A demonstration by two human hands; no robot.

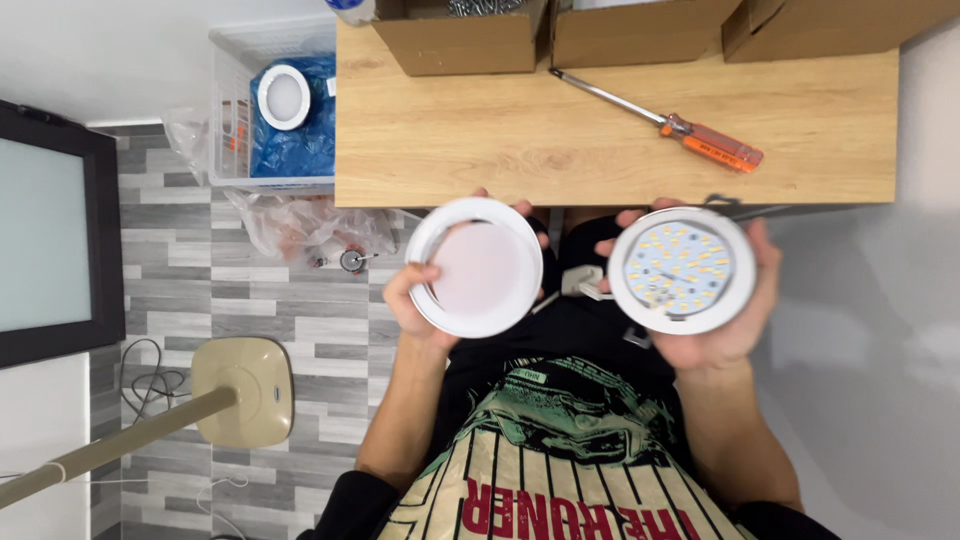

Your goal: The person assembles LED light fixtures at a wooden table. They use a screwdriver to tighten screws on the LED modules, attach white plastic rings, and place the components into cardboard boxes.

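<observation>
Below the near edge of a light wooden table (500,150), over grey plank flooring, the left hand (415,300) grips a round white diffuser cover (487,267) by its rim, while the right hand (735,320) cups a round white lamp body (682,270) with its board of small yellow diodes facing up. On the table lie an orange-handled screwdriver (700,138) and three open cardboard boxes (460,35) along the far edge, their contents hard to make out. Left of the table, a white wire basket (230,120) holds blue plastic bags and another round white lamp (284,97).
</observation>
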